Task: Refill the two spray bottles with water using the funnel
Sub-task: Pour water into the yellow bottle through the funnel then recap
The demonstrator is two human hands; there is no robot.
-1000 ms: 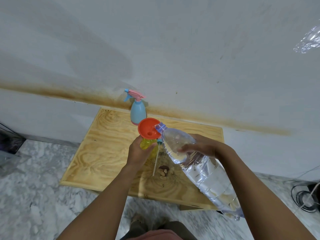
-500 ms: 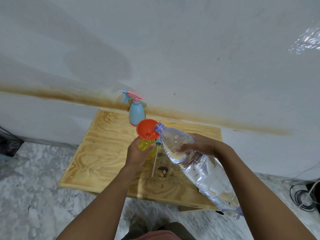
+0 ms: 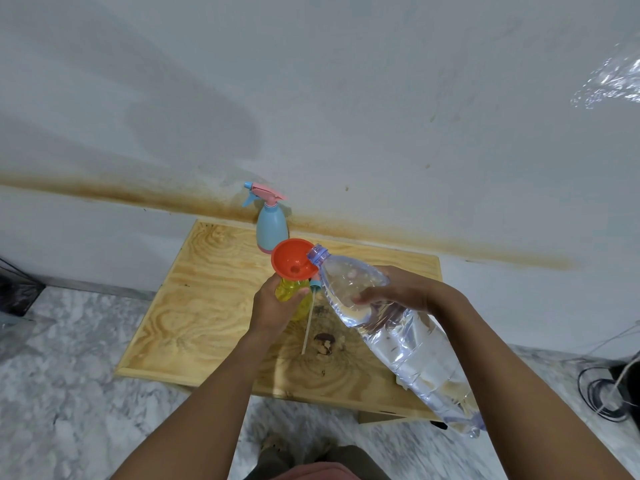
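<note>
A low plywood table [image 3: 194, 306] stands on a grey marbled floor [image 3: 69, 393], its far edge against a white wall [image 3: 346, 98]. A blue spray bottle [image 3: 272, 226] with a pink trigger stands upright at that far edge. Near the middle lies a thin spray tube [image 3: 307, 327], just beside a small brown clump [image 3: 323, 342].

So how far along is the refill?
Done: yellow spray bottle is open, orange plastic funnel in its neck. In hand: left hand grips it, right hand tips the large clear plastic water bottle to the funnel's rim; no stream visible. Left: the blue spray bottle, pink trigger head on.
</note>
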